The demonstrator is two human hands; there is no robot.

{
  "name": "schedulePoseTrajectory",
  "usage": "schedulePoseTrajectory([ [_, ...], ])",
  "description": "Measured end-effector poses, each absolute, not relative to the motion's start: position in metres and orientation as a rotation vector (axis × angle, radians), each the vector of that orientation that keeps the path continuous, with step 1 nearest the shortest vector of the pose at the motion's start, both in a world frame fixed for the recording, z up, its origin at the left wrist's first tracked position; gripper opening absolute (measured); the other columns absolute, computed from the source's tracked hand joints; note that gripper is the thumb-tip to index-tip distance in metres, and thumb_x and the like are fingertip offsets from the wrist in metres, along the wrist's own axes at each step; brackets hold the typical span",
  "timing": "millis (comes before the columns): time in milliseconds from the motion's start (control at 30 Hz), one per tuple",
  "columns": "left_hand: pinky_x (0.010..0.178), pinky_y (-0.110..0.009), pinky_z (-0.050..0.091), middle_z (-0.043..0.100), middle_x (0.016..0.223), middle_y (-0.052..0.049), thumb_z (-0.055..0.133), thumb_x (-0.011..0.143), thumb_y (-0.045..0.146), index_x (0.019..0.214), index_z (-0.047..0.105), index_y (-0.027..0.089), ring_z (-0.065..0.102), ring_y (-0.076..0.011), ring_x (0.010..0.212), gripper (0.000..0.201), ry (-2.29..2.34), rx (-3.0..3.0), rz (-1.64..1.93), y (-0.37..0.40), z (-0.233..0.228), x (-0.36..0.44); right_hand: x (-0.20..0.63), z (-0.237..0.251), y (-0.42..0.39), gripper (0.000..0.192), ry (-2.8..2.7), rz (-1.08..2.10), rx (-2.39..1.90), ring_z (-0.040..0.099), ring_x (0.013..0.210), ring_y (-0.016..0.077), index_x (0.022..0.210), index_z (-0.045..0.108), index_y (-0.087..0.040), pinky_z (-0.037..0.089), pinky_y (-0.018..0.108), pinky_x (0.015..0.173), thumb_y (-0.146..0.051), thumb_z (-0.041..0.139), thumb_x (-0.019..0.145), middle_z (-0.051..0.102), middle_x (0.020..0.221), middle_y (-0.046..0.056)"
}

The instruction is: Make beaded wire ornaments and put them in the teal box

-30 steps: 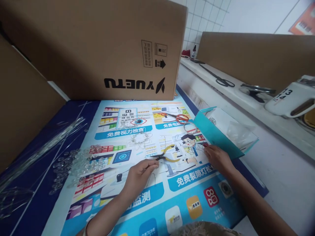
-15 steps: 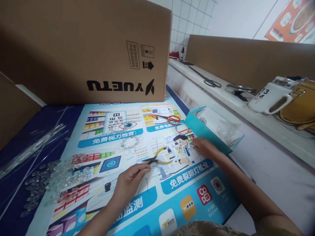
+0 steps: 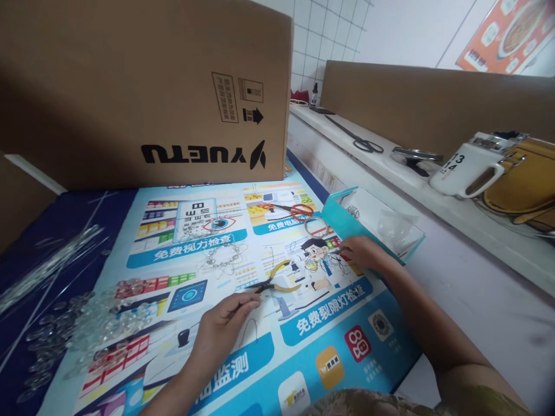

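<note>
In the head view, the left hand [image 3: 221, 326] lies low on the printed poster mat [image 3: 303, 346], forearm coming in from the bottom edge, fingers curled narrow with the tips pinched together at the near end of a thin bent wire [image 3: 254, 329] that loops beside the palm. Whether the fingertips actually grip the wire or only touch it cannot be told. Just beyond the fingertips lies one pair of yellow-handled pliers [image 3: 277, 281], flat on the mat, nose pointing left, close to the hand but apart from it.

The right hand [image 3: 362, 253] reaches further out, arm stretched from the lower right corner, palm down, fingers drawn together on a tangle of fine wire pieces [image 3: 336, 263] at the edge of the teal folder [image 3: 336, 216]; its grip is narrow, and what lies under it is too small to make out.

Counted on the mat: one metal ring [image 3: 315, 226], one pair of red-handled scissors [image 3: 295, 209], one beaded wire flower [image 3: 223, 260], one heap of clear beads [image 3: 87, 318] too many to count, one bundle of clear rods [image 3: 47, 266] at the left. One cardboard box [image 3: 143, 86] stands behind. On the ledge to the right: one pair of black scissors [image 3: 358, 138], one white mug [image 3: 466, 170], one yellow bag [image 3: 524, 179].
</note>
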State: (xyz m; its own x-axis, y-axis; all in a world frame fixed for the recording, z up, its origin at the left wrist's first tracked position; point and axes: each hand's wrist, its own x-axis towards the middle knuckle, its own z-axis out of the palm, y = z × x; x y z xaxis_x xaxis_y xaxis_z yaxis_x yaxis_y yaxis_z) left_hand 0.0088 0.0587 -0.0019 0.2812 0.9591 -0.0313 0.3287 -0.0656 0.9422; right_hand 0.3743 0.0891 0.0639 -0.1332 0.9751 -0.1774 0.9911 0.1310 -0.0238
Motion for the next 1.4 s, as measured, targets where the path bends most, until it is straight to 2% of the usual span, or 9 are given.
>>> schedulePoseTrajectory([
  [133, 0.089, -0.034, 0.045, 0.067, 0.098, -0.001, 0.057, 0.077, 0.038, 0.088, 0.066, 0.025, 0.058, -0.0213, 0.099, 0.020, 1.211, 1.582, 0.810, 0.059, -0.002, 0.009, 0.381, 0.051, 0.080, 0.021, 2.223, -0.215, 2.017, 0.055, 0.075, 0.0167, 0.092, 0.062, -0.017, 0.033, 0.022, 0.062, -0.028, 0.054, 0.077, 0.063, 0.089, 0.007],
  [267, 0.089, -0.034, 0.045, 0.067, 0.099, -0.001, 0.056, 0.077, 0.039, 0.088, 0.066, 0.024, 0.058, -0.0213, 0.098, 0.021, 1.217, 1.563, 0.799, 0.059, -0.003, 0.010, 0.378, 0.038, 0.080, 0.030, 2.217, -0.179, 2.080, 0.055, 0.080, 0.0173, 0.108, 0.056, -0.013, 0.034, 0.022, 0.065, -0.022, 0.049, 0.080, 0.062, 0.095, 0.010],
  [367, 0.089, -0.035, 0.046, 0.067, 0.099, -0.002, 0.056, 0.077, 0.039, 0.088, 0.066, 0.024, 0.059, -0.0213, 0.097, 0.021, 1.214, 1.555, 0.801, 0.058, -0.003, 0.010, 0.372, 0.034, 0.086, 0.032, 2.262, -0.170, 2.076, 0.056, 0.081, 0.0165, 0.112, 0.054, -0.014, 0.035, 0.021, 0.065, -0.020, 0.046, 0.081, 0.062, 0.095, 0.009],
  [567, 0.088, -0.034, 0.046, 0.067, 0.097, -0.001, 0.056, 0.078, 0.037, 0.087, 0.066, 0.024, 0.060, -0.0201, 0.095, 0.019, 1.204, 1.559, 0.833, 0.057, -0.001, 0.010, 0.359, 0.044, 0.089, 0.025, 2.363, -0.104, 1.962, 0.055, 0.085, 0.0168, 0.102, 0.058, -0.015, 0.036, 0.022, 0.068, -0.018, 0.042, 0.084, 0.062, 0.094, 0.008],
  [733, 0.088, -0.035, 0.046, 0.068, 0.096, -0.002, 0.055, 0.078, 0.036, 0.087, 0.066, 0.023, 0.060, -0.0206, 0.094, 0.019, 1.185, 1.590, 0.861, 0.059, -0.004, 0.011, 0.349, 0.050, 0.079, 0.022, 2.433, -0.032, 1.763, 0.053, 0.088, 0.0184, 0.093, 0.061, -0.014, 0.036, 0.024, 0.072, -0.018, 0.040, 0.086, 0.061, 0.094, 0.011],
  [933, 0.087, -0.034, 0.046, 0.068, 0.095, -0.001, 0.055, 0.078, 0.035, 0.086, 0.067, 0.023, 0.061, -0.0203, 0.093, 0.019, 1.197, 1.588, 0.875, 0.059, -0.003, 0.011, 0.336, 0.045, 0.081, 0.022, 2.481, 0.030, 1.545, 0.051, 0.093, 0.0227, 0.091, 0.060, -0.009, 0.035, 0.031, 0.076, -0.012, 0.038, 0.085, 0.058, 0.096, 0.016],
  [1233, 0.086, -0.035, 0.047, 0.069, 0.093, -0.003, 0.055, 0.078, 0.033, 0.085, 0.067, 0.022, 0.061, -0.0209, 0.092, 0.019, 1.151, 1.625, 0.915, 0.059, -0.001, 0.012, 0.344, 0.047, 0.111, 0.012, 2.403, -0.010, 1.606, 0.054, 0.069, 0.0170, 0.080, 0.060, -0.014, 0.030, 0.024, 0.057, -0.018, 0.051, 0.073, 0.063, 0.079, 0.009],
  [1400, 0.086, -0.033, 0.048, 0.069, 0.094, -0.001, 0.054, 0.079, 0.032, 0.085, 0.067, 0.024, 0.061, -0.0200, 0.093, 0.017, 1.156, 1.631, 0.898, 0.060, -0.001, 0.012, 0.361, 0.064, 0.108, 0.014, 2.351, -0.028, 1.866, 0.049, 0.057, 0.0126, 0.077, 0.056, -0.017, 0.025, 0.022, 0.051, -0.019, 0.043, 0.076, 0.060, 0.064, 0.003],
])
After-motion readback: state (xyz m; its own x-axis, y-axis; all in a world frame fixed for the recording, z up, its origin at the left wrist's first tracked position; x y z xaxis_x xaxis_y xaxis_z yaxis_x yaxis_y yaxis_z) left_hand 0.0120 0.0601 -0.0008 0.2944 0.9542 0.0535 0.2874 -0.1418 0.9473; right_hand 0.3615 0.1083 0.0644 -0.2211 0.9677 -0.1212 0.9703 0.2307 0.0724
